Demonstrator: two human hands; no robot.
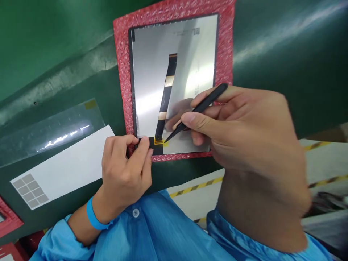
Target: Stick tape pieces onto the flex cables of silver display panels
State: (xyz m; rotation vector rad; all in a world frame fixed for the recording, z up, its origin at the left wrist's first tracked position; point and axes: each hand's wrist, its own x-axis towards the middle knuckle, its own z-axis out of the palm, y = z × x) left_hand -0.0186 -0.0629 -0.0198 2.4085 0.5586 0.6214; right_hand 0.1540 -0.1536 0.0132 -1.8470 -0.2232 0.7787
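R. hand [244, 127] held black pointed tweezers [209, 99], pinched btwn thumb and fingers approx. midway down the shaft; tip looked closed, though whether it gripped anything couldn't be told. Tip sat at the R end of yellow tape [158, 141], at the foot of a black flex cable [164, 99], which ran up and away from the tip, prob. laid flat for clear access. Display panel [149, 65] lay back-face up under both hands, cable side exposed, on pink bubble wrap [225, 43], presumably to guard it vs. scratches. L. hand [125, 163], just L of the tip, had thumb and index close together at the panel's near-L corner, by a black strip [157, 150], apparently to steady the work; pressing or pinching, couldn't tell. Low tool angle likely kept the tip in sight. L of the L. hand: white card w/ grey squares [73, 163], partly behind the fingers, and beyond it clear film [54, 127], both on the green mat [272, 54].
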